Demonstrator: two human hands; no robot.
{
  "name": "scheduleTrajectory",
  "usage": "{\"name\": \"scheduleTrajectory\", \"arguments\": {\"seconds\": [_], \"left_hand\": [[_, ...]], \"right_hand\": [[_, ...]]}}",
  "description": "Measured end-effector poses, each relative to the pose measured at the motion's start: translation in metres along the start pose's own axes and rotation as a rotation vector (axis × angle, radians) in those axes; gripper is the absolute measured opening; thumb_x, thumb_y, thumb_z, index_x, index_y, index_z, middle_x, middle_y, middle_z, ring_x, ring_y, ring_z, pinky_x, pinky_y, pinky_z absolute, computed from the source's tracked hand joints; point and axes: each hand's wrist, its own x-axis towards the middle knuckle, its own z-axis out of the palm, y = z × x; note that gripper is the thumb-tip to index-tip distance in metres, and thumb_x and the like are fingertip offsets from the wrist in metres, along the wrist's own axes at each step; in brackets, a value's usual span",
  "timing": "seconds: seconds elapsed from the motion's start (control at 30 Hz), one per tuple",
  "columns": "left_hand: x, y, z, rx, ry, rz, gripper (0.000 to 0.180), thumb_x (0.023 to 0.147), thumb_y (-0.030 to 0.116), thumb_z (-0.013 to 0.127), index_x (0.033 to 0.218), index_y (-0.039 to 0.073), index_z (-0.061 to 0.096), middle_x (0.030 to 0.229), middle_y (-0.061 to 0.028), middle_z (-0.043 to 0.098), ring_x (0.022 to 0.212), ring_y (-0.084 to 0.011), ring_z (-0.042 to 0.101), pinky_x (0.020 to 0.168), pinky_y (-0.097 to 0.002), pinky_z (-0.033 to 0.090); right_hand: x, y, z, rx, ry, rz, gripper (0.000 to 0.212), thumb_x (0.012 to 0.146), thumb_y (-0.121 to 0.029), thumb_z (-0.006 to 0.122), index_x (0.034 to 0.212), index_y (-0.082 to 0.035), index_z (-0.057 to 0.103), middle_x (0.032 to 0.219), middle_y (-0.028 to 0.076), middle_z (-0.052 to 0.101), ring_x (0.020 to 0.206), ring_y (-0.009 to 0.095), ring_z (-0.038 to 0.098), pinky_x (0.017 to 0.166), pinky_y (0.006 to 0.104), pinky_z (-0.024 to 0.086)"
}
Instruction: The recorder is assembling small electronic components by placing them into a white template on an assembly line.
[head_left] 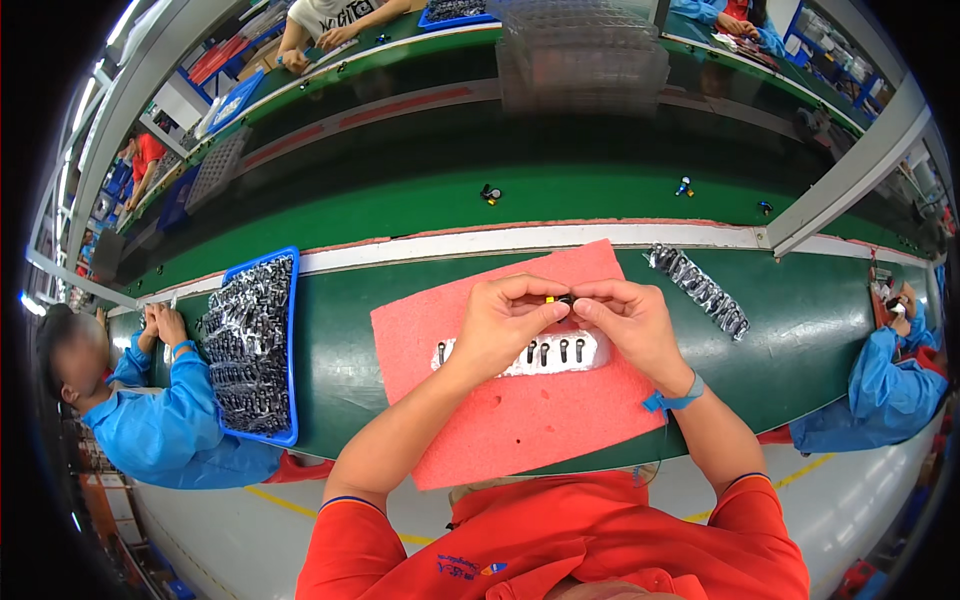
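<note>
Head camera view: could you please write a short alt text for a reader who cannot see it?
Seen from above, a person's left hand and right hand meet over a pink foam mat, pinching a small black and yellow part between the fingertips. Under the hands lies a clear strip of small black parts; a blue tray of parts sits on the left.

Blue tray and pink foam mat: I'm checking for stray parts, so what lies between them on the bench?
In the head view, only bare green bench top shows between the blue tray and the pink foam mat.
</note>
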Motion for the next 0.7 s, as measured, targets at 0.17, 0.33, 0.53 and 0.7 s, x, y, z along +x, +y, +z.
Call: {"name": "scheduleTrajectory", "arguments": {"seconds": [0.17, 0.33, 0.53, 0.7], "left_hand": [[-0.001, -0.002, 0.000, 0.024, -0.013, 0.011, 0.024, 0.093, -0.010, 0.072, 0.116, -0.007, 0.072, 0.117, -0.0139, 0.072, 0.106, -0.0201, 0.074, 0.094, -0.0329, 0.065], [0.000, -0.003, -0.001, 0.016, -0.024, 0.024, 0.025, 0.093, -0.010, 0.072, 0.117, -0.006, 0.072, 0.116, -0.0137, 0.072, 0.105, -0.0199, 0.074, 0.093, -0.0325, 0.065], [0.000, -0.002, -0.001, 0.014, -0.020, 0.008, 0.025, 0.092, -0.011, 0.072, 0.117, -0.006, 0.072, 0.116, -0.0136, 0.073, 0.104, -0.0183, 0.074, 0.092, -0.0312, 0.064], [0.005, -0.007, -0.006, -0.032, -0.005, 0.001, 0.026, 0.092, -0.011, 0.072, 0.117, -0.006, 0.072, 0.115, -0.0137, 0.074, 0.103, -0.0166, 0.074, 0.093, -0.0302, 0.064]], "right_hand": [[-0.003, -0.005, 0.002, -0.124, 0.037, -0.059, 0.016, 0.097, -0.004, 0.074, 0.109, 0.006, 0.075, 0.099, 0.011, 0.080, 0.091, 0.014, 0.076, 0.081, 0.0262, 0.061], [-0.003, -0.004, 0.003, -0.180, 0.054, -0.111, 0.015, 0.096, -0.004, 0.075, 0.107, 0.006, 0.074, 0.097, 0.012, 0.080, 0.088, 0.013, 0.076, 0.079, 0.0265, 0.061], [-0.006, -0.006, 0.007, -0.377, 0.108, -0.297, 0.014, 0.093, -0.004, 0.077, 0.104, 0.005, 0.074, 0.094, 0.014, 0.079, 0.083, 0.018, 0.078, 0.074, 0.0288, 0.062], [-0.007, -0.010, 0.010, -0.499, 0.211, -0.482, 0.013, 0.091, -0.003, 0.077, 0.102, 0.002, 0.074, 0.091, 0.015, 0.077, 0.079, 0.024, 0.078, 0.069, 0.0309, 0.061]]}}
